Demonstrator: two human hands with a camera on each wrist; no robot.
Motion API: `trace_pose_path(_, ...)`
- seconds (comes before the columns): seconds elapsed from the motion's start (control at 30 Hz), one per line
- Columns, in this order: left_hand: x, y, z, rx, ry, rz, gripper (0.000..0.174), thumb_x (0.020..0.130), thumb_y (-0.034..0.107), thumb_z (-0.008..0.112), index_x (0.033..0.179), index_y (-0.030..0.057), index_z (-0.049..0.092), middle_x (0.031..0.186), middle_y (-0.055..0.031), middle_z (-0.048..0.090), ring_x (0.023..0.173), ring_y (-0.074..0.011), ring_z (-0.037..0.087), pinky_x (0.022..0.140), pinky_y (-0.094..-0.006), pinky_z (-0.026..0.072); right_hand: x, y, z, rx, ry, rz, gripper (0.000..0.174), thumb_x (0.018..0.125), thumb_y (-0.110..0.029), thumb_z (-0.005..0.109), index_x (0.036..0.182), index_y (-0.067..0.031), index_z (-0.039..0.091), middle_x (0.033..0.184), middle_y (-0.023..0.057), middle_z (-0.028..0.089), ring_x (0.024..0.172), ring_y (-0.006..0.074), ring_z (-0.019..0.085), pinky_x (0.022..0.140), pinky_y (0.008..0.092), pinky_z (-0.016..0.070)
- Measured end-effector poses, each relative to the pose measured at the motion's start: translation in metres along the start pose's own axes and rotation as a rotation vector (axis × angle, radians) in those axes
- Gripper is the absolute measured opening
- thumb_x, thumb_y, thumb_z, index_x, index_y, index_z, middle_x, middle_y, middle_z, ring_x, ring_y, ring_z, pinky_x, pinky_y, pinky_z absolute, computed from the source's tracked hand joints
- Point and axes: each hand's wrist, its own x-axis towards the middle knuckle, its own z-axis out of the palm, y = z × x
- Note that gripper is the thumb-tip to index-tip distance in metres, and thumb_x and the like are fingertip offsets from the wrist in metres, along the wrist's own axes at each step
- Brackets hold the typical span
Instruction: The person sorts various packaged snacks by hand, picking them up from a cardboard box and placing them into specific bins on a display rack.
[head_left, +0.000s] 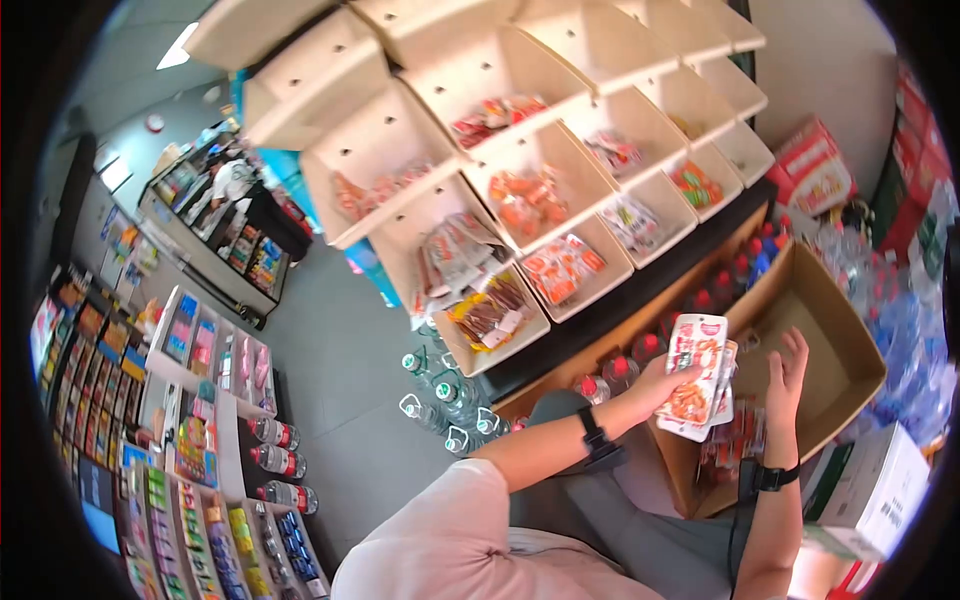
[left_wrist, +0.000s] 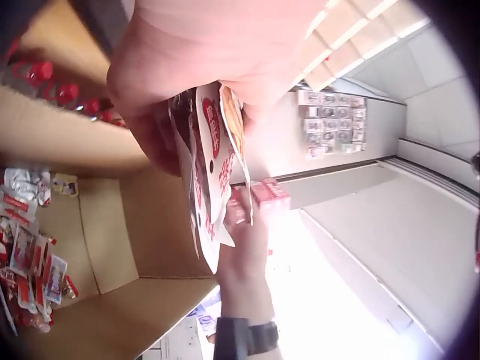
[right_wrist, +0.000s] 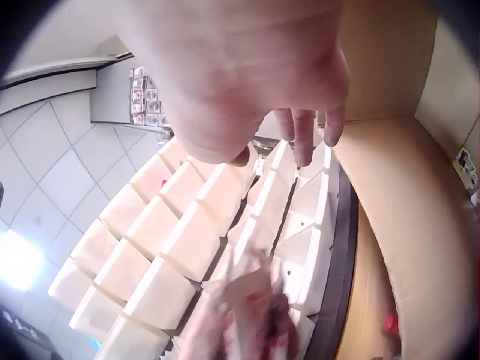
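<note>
My left hand [head_left: 657,388] grips a small stack of flat snack packets [head_left: 697,375], white with red lettering and an orange food picture. In the left wrist view the packets [left_wrist: 212,169] hang fanned out between thumb and fingers. My right hand [head_left: 785,385] is held up beside them, fingers extended, holding nothing. Both hands are over an open cardboard box [head_left: 825,340]. More small red and white packets [head_left: 735,440] lie on the bottom of the box at its near end.
A tilted rack of cream bins [head_left: 590,220] stands in front, several holding wrapped snacks. Red-capped bottles [head_left: 622,370] line the box's far side. Large water bottles [head_left: 455,400] stand on the floor at left. A white carton [head_left: 880,490] sits at right, near wrapped bottles [head_left: 900,330].
</note>
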Motion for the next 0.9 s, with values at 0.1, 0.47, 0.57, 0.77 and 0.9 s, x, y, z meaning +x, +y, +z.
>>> trace_pose_path(0.1, -0.062, 0.094, 0.015, 0.076, 0.084, 0.139, 0.041, 0.095, 0.014, 0.071, 0.131, -0.0010, 0.059, 0.118, -0.0109, 0.070, 0.100, -0.0196, 0.071, 0.090, -0.0359, 0.0582, 0.014, 0.039, -0.013, 0.123, 0.010, 0.089, 0.046, 0.102, -0.007, 0.054, 0.146, -0.0090, 0.042, 0.130, 0.0100, 0.055, 0.100, 0.0138, 0.056, 0.090, 0.0289, 0.0472)
trace_pose_path(0.47, -0.193, 0.464, 0.002, 0.437, 0.574, 0.462, 0.042, 0.097, 0.036, 0.067, 0.124, 0.0042, 0.063, 0.118, -0.0126, 0.072, 0.104, -0.0272, 0.072, 0.090, -0.0444, 0.0591, 0.011, 0.034, -0.008, 0.049, -0.060, -0.010, 0.049, 0.095, 0.002, 0.056, 0.141, -0.0097, 0.045, 0.116, 0.0075, 0.060, 0.085, 0.0120, 0.055, 0.078, 0.0271, 0.0482)
trace_pose_path(0.57, -0.188, 0.499, -0.046, 0.459, 0.685, 0.334, 0.043, 0.097, 0.039, 0.067, 0.126, 0.0071, 0.062, 0.121, -0.0122, 0.071, 0.108, -0.0292, 0.070, 0.093, -0.0495, 0.0570, 0.010, 0.035, -0.010, 0.041, -0.082, 0.020, 0.046, 0.096, 0.000, 0.057, 0.139, -0.0084, 0.046, 0.110, 0.0067, 0.061, 0.083, 0.0117, 0.056, 0.075, 0.0265, 0.0487)
trace_pose_path(0.77, -0.178, 0.521, -0.092, 0.554, 0.890, 0.088, 0.060, 0.099, 0.052, 0.057, 0.123, -0.0030, 0.062, 0.121, -0.0169, 0.070, 0.109, -0.0320, 0.067, 0.096, -0.0470, 0.0522, 0.011, 0.053, -0.011, 0.113, -0.198, 0.065, 0.038, 0.099, -0.004, 0.058, 0.135, -0.0064, 0.045, 0.100, 0.0060, 0.059, 0.079, 0.0102, 0.057, 0.065, 0.0243, 0.0491)
trace_pose_path(0.9, -0.191, 0.500, -0.087, 1.139, 0.717, 0.222, 0.056, 0.102, 0.052, 0.049, 0.141, 0.0124, 0.058, 0.101, -0.0116, 0.076, 0.081, -0.0208, 0.066, 0.077, -0.0349, 0.0493, 0.014, 0.010, -0.017, 0.317, -0.216, 0.181, 0.044, 0.099, -0.012, 0.057, 0.141, -0.0061, 0.043, 0.106, 0.0048, 0.056, 0.073, 0.0123, 0.056, 0.061, 0.0262, 0.0481)
